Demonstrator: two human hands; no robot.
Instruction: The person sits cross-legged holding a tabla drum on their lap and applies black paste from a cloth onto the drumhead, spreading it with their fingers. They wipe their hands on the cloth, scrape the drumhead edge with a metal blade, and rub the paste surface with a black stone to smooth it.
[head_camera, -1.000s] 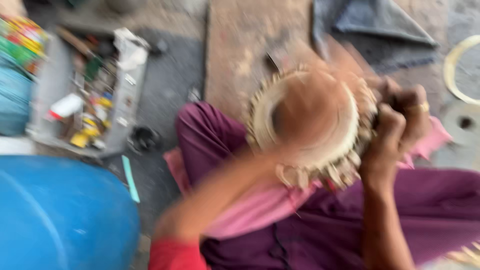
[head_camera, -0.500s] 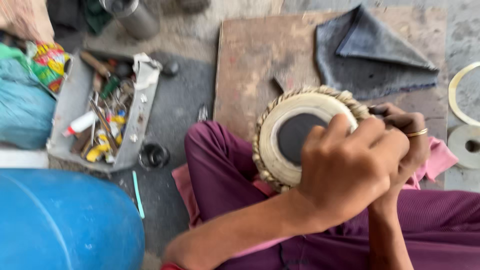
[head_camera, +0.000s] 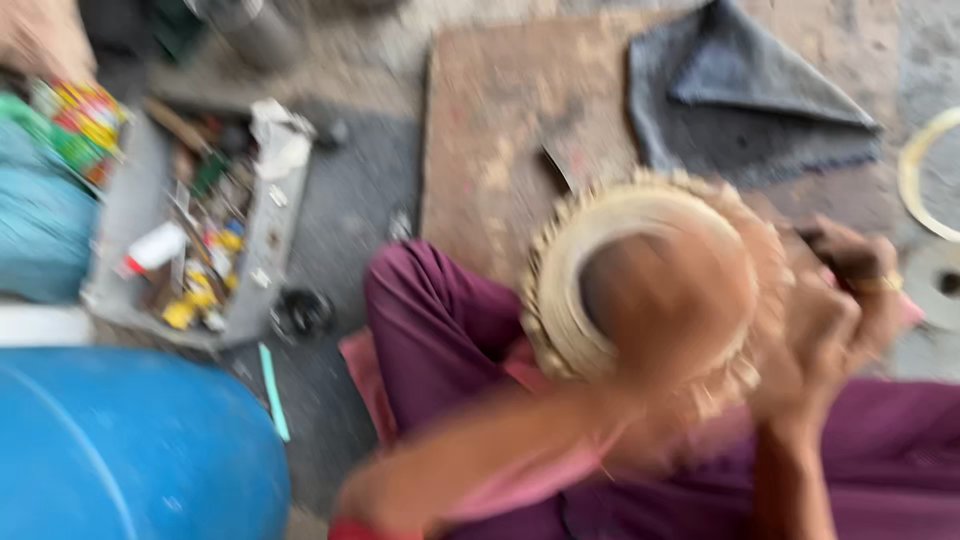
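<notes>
I see grey floor, brown board (head_camera: 500, 150) ahead, grey cloth (head_camera: 740, 100) at its far right corner. Drum (head_camera: 600, 280) sits in lap at board's near edge, head facing up, axis near vertical. Left hand (head_camera: 670, 310) blurred over drumhead, grip unclear. Right hand (head_camera: 850, 300) clenched at drum's right rim. Tray (head_camera: 270, 240) of clutter left, blue barrel (head_camera: 130, 450) near left; little room.

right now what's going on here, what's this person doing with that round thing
A seated person in purple trousers holds a small round drum with a woven rim on their lap. The left hand, blurred by motion, lies over the dark drumhead, while the right hand, with a ring on it, grips the drum's right edge. A grey tray of small tools and bottles sits to the left, a folded grey cloth on the board beyond.
</notes>
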